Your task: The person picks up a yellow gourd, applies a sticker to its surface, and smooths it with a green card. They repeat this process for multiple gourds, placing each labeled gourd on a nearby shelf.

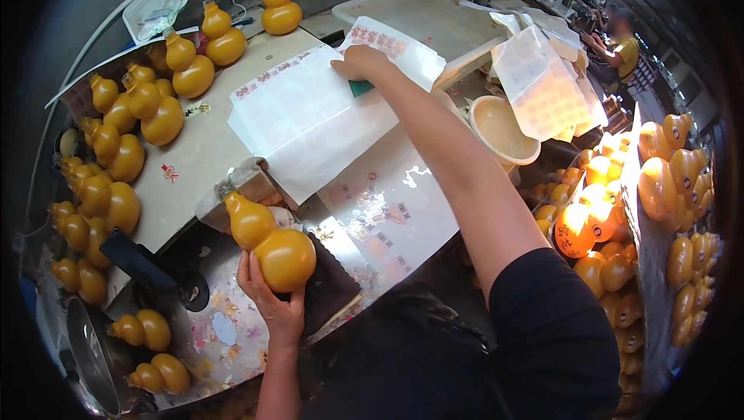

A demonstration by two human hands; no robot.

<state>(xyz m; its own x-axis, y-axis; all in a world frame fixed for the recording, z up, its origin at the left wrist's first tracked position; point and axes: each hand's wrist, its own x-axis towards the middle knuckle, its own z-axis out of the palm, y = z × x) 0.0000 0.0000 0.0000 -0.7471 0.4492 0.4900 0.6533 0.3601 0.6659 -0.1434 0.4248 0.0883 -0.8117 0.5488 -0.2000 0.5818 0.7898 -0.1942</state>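
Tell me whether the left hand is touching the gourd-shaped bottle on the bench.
Touching. The head view shows the left hand cupping the gourd-shaped bottle from below, fingers pressed against its lower bulb.

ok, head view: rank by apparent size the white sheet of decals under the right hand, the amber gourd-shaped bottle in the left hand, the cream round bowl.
1. White sheet of decals, clearly largest.
2. Amber gourd-shaped bottle and cream round bowl: look alike; the bottle is nearer the camera, so unranked.
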